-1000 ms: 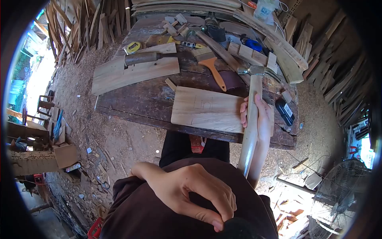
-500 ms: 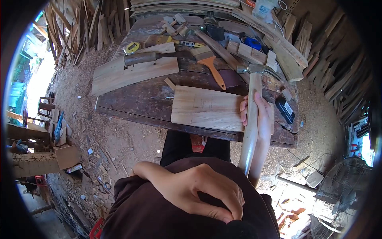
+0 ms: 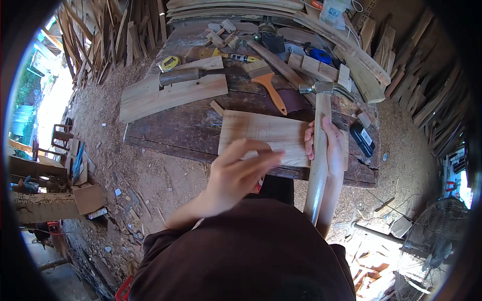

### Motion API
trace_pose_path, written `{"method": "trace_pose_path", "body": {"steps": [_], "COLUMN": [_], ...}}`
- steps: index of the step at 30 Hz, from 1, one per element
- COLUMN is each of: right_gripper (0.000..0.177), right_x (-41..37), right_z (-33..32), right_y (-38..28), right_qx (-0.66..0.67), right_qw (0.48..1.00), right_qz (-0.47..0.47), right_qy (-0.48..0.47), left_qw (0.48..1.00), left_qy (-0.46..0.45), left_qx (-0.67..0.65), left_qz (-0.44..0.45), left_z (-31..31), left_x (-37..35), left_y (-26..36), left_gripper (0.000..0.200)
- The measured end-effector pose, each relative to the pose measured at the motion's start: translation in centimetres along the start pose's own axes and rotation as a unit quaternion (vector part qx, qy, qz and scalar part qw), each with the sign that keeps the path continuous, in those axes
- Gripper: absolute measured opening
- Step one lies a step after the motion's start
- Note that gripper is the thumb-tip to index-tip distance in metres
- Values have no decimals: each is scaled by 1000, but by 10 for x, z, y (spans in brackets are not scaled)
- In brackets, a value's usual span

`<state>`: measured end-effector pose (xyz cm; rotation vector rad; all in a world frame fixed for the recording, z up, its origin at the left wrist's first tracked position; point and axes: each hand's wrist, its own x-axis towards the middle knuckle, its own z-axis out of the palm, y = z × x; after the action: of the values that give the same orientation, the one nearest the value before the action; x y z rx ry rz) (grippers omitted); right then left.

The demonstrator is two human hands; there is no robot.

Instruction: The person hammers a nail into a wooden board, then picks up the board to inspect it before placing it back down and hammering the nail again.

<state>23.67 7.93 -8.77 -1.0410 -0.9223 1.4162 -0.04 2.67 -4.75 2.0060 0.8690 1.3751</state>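
Note:
My right hand (image 3: pixel 329 145) grips the long wooden handle of a claw hammer (image 3: pixel 321 90), whose metal head rests on the dark workbench (image 3: pixel 165 133). A pale flat board (image 3: pixel 263 133) with pencil marks lies near the bench's front edge, just left of that hand. My left hand (image 3: pixel 238 173) is raised in front of my chest, fingers loosely extended over the board's near edge, holding nothing. It hides part of the board.
On the bench lie a curved plank (image 3: pixel 170 95), a chisel with a wooden handle (image 3: pixel 183 76), a yellow tape measure (image 3: pixel 168 62), an orange-handled brush (image 3: pixel 268 83), small blocks and a black box (image 3: pixel 362 140). Scrap wood piles ring the bench. A fan (image 3: pixel 432 246) stands lower right.
My left hand has lifted off my chest and moved up and forward to the near edge of the board. The right hand and hammer have stayed in place.

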Motion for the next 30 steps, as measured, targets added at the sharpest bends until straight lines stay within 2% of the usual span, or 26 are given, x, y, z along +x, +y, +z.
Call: {"method": "trace_pose_path", "body": {"steps": [1, 5, 7, 8, 10, 20, 26, 28, 30], "right_gripper": [39, 39, 40, 40, 40, 39, 39, 39, 39], "right_x": [0, 0, 0, 0, 1, -1, 0, -1, 0], "right_z": [0, 0, 0, 0, 0, 1, 1, 2, 1], "right_y": [0, 0, 0, 0, 0, -2, -1, -2, -1], "right_qx": [10, 8, 20, 20, 15, 1, 15, 10, 13], "right_qw": [1000, 1000, 1000, 1000, 1000, 1000, 1000, 1000, 1000], "right_qz": [-4, -1, 7, 7, 6, 8, 9, 4, 1], "right_qy": [-5, -1, 4, 5, 4, 10, 10, 12, 7], "left_qw": [997, 991, 991, 991, 991, 986, 988, 988, 988], "left_qy": [19, 60, 50, 50, 60, 27, 24, 70, 79], "left_qx": [74, 116, 119, 118, 119, 158, 148, 114, 108], "left_qz": [-7, 10, -45, -45, 20, 44, -17, -72, -80], "left_z": [4, 19, 24, 25, 26, 21, 19, 16, 9], "left_x": [0, -2, -6, -7, -8, -12, -11, -5, 2], "left_y": [-14, -52, -58, -62, -70, -73, -66, -62, -64], "left_gripper": [29, 25, 21, 21, 19, 16, 16, 15, 14]}}
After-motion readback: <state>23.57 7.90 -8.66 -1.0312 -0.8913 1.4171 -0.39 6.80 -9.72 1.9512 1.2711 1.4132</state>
